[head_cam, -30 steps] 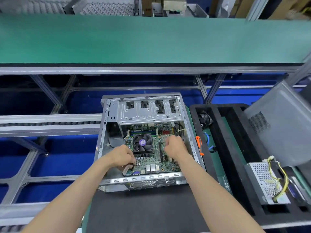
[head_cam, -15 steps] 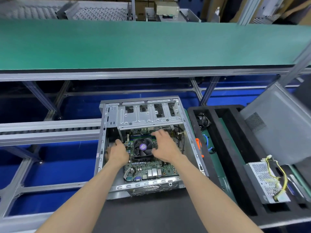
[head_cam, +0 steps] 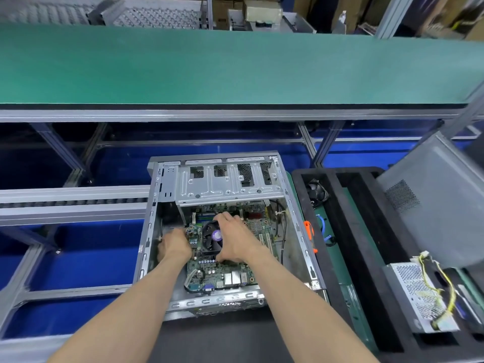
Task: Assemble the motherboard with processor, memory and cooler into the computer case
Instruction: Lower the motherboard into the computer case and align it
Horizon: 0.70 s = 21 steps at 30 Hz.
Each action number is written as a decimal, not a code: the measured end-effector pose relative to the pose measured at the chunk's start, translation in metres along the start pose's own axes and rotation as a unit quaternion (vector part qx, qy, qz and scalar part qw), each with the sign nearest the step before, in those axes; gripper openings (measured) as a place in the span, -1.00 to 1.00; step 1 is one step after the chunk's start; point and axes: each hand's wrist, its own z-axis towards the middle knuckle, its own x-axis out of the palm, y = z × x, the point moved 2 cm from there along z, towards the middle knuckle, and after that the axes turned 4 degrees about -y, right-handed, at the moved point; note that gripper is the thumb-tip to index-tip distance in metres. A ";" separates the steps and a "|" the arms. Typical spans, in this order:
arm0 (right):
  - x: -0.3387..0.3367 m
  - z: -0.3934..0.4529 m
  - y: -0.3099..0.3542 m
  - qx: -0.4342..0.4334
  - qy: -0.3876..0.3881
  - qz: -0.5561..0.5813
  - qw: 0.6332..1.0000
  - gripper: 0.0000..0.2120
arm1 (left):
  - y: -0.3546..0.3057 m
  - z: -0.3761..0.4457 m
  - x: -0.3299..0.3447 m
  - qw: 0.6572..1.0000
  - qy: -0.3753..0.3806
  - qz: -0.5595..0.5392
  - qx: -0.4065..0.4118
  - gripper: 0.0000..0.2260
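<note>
The board (head_cam: 225, 268) lies flat inside the open case (head_cam: 230, 187), which rests on the desk (head_cam: 209, 341); the cooler (head_cam: 210, 238) sits on the board, and memory sticks appear to stand just beyond it under the drive cage, though they are partly hidden. The right hand (head_cam: 235, 239) is spread over the cooler, fingers curled past its far edge and thumb at its near edge, so its grip holds the cooler. The left hand (head_cam: 174, 247) rests at the board's left edge near the case wall; its fingers are out of sight, so I cannot tell how its grip stands.

The step in hand looks like seating the board: nudging it until its ports meet the rear openings and its holes line up with the standoffs. Next would probably come fixing it with screws, which calls for keeping the board level and unshifted as the hands let go.
</note>
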 end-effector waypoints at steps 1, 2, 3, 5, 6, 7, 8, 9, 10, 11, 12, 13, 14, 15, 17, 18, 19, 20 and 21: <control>-0.001 -0.001 0.001 -0.004 -0.003 -0.001 1.000 0.04 | 0.000 0.000 -0.001 1.000 -0.002 -0.006 -0.004 -0.79; -0.002 -0.002 0.001 -0.006 -0.006 0.000 1.000 0.04 | -0.001 0.000 -0.001 1.000 -0.005 -0.013 -0.006 -0.82; -0.004 -0.003 0.001 -0.007 -0.008 0.001 1.000 0.05 | -0.002 0.001 -0.002 1.000 -0.012 -0.021 -0.008 -0.87; -0.007 -0.008 0.000 -0.009 -0.016 0.001 1.000 0.05 | -0.003 0.002 -0.003 0.999 -0.024 -0.038 -0.010 -0.94; -0.009 -0.010 -0.001 -0.011 -0.021 -0.002 1.000 0.04 | -0.004 0.003 -0.003 0.998 -0.029 -0.049 -0.010 -0.93; -0.011 -0.013 -0.002 -0.013 -0.027 -0.006 1.000 0.03 | -0.004 0.004 -0.004 0.998 -0.032 -0.061 -0.010 -0.90; -0.013 -0.016 -0.003 -0.015 -0.031 -0.009 0.999 0.02 | -0.005 0.006 -0.003 0.997 -0.035 -0.070 -0.009 -0.85; -0.015 -0.018 -0.003 -0.015 -0.034 -0.010 0.999 0.00 | -0.005 0.007 -0.003 0.996 -0.038 -0.077 -0.011 -0.79; -0.016 -0.019 -0.003 -0.016 -0.038 -0.011 0.999 -0.03 | -0.005 0.009 -0.004 0.996 -0.041 -0.082 -0.016 -0.71; -0.017 -0.021 -0.002 -0.017 -0.041 -0.014 0.999 -0.06 | -0.005 0.010 -0.004 0.995 -0.047 -0.090 -0.021 -0.66; -0.018 -0.022 -0.001 -0.018 -0.044 -0.019 0.999 -0.09 | -0.004 0.010 -0.005 0.993 -0.056 -0.100 -0.025 -0.64; -0.018 -0.023 0.000 -0.019 -0.045 -0.025 0.998 -0.11 | -0.003 0.011 -0.006 0.992 -0.066 -0.108 -0.025 -0.66; -0.018 -0.024 0.001 -0.018 -0.046 -0.029 0.998 -0.13 | -0.003 0.011 -0.007 0.991 -0.077 -0.109 -0.018 -0.70; -0.018 -0.025 0.001 -0.017 -0.047 -0.032 0.998 -0.14 | -0.002 0.010 -0.008 0.991 -0.085 -0.104 -0.010 -0.76; -0.017 -0.027 0.001 -0.014 -0.045 -0.043 0.998 -0.19 | -0.002 0.007 -0.010 0.992 -0.094 -0.085 0.000 -0.89; -0.017 -0.027 0.002 -0.013 -0.044 -0.049 0.998 -0.22 | -0.003 0.005 -0.011 0.992 -0.097 -0.080 0.000 -0.93; -0.017 -0.028 0.002 -0.011 -0.043 -0.053 0.998 -0.25 | -0.004 0.003 -0.013 0.992 -0.098 -0.082 -0.002 -0.95; -0.017 -0.028 0.003 -0.010 -0.044 -0.056 0.997 -0.28 | -0.005 0.003 -0.015 0.991 -0.100 -0.094 -0.008 -0.96; -0.017 -0.029 0.003 -0.010 -0.044 -0.059 0.997 -0.29 | -0.005 0.003 -0.017 0.988 -0.105 -0.114 -0.015 -0.95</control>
